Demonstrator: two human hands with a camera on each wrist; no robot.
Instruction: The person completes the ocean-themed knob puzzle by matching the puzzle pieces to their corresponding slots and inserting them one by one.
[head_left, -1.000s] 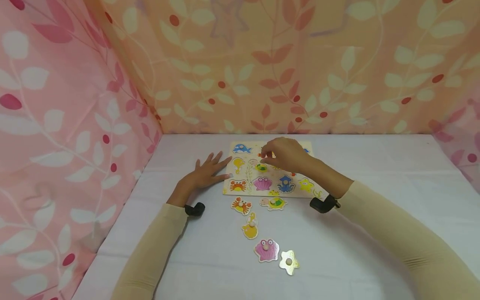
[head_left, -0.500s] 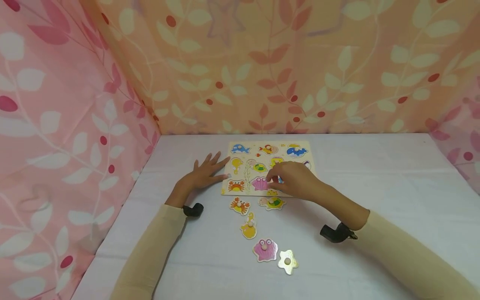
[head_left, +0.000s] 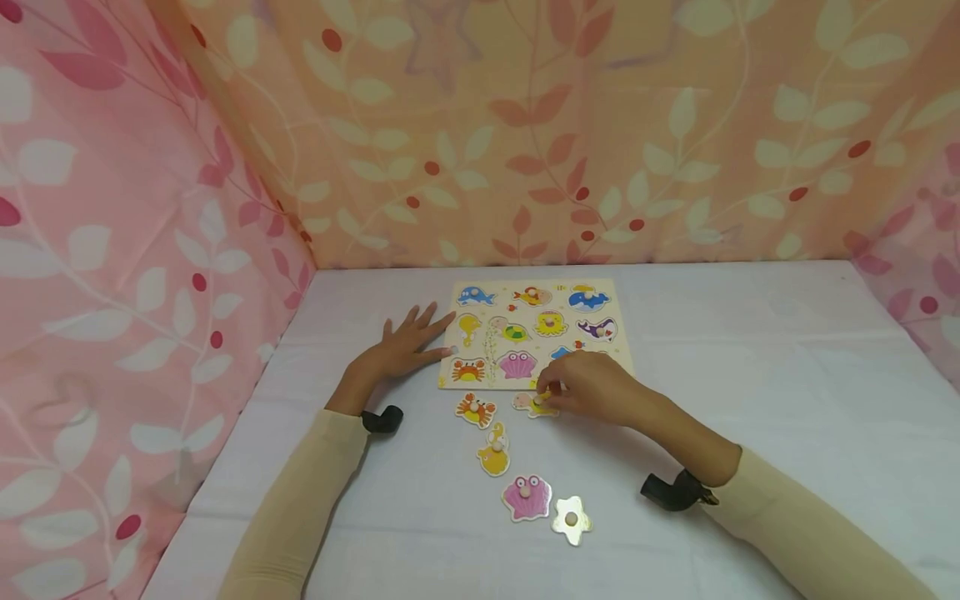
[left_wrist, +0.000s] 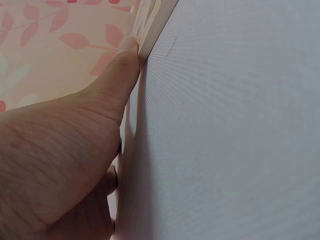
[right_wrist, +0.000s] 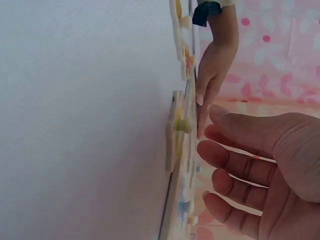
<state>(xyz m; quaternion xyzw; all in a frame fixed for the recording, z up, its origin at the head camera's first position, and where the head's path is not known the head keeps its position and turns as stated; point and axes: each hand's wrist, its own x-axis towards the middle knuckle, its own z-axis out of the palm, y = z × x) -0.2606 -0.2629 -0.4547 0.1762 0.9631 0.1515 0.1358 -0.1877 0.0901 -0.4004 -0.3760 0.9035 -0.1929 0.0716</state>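
Note:
My left hand [head_left: 405, 348] lies with spread fingers at the left edge of the wooden peg puzzle board [head_left: 534, 350]. In the left wrist view its thumb [left_wrist: 122, 65] rests against the board's edge. My right hand [head_left: 596, 387] hovers over the turtle puzzle piece [head_left: 529, 407], just in front of the board. In the right wrist view the fingers bend loosely, thumb and fingertips apart from the piece's knob [right_wrist: 184, 125]. Nothing shows between them. The right hand partly covers the turtle piece and the board's lower right corner.
Nearer on the white-covered table [head_left: 420, 517] lie a crab piece [head_left: 472, 414], a seahorse piece [head_left: 492, 460], a pink shell piece [head_left: 529, 505] and a shiny star piece [head_left: 572, 532]. Several sea-animal pieces sit in the board. A floral cloth [head_left: 465, 167] hangs behind.
My right hand has come from over the board's upper middle, across its lower part, to the turtle piece in front. The left hand keeps its place at the board's edge.

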